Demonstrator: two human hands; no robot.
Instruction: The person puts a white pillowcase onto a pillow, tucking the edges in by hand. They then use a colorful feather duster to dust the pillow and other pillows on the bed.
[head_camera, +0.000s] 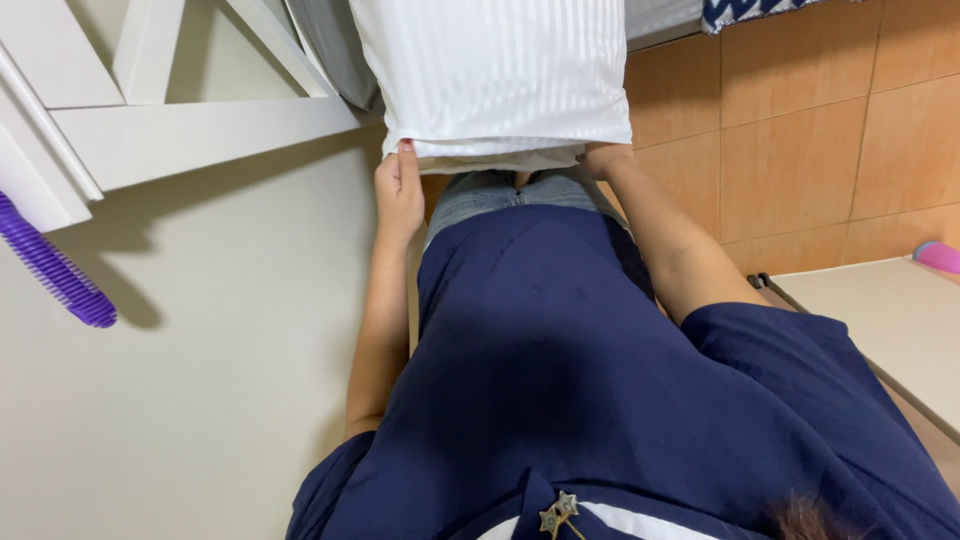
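White striped pillowcase (495, 75) hung in front of the person's legs, left hand (398, 190) pinching its open hem, right hand (603, 157) tucked under it, grip unclear; looked light, soft, slippery, best gripped at hem corners.

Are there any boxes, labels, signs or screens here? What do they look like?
None that I can see.
The left hand pinches the open edge of a white striped pillowcase.
The right hand holds the other side.
A purple brush sticks out at the left edge.
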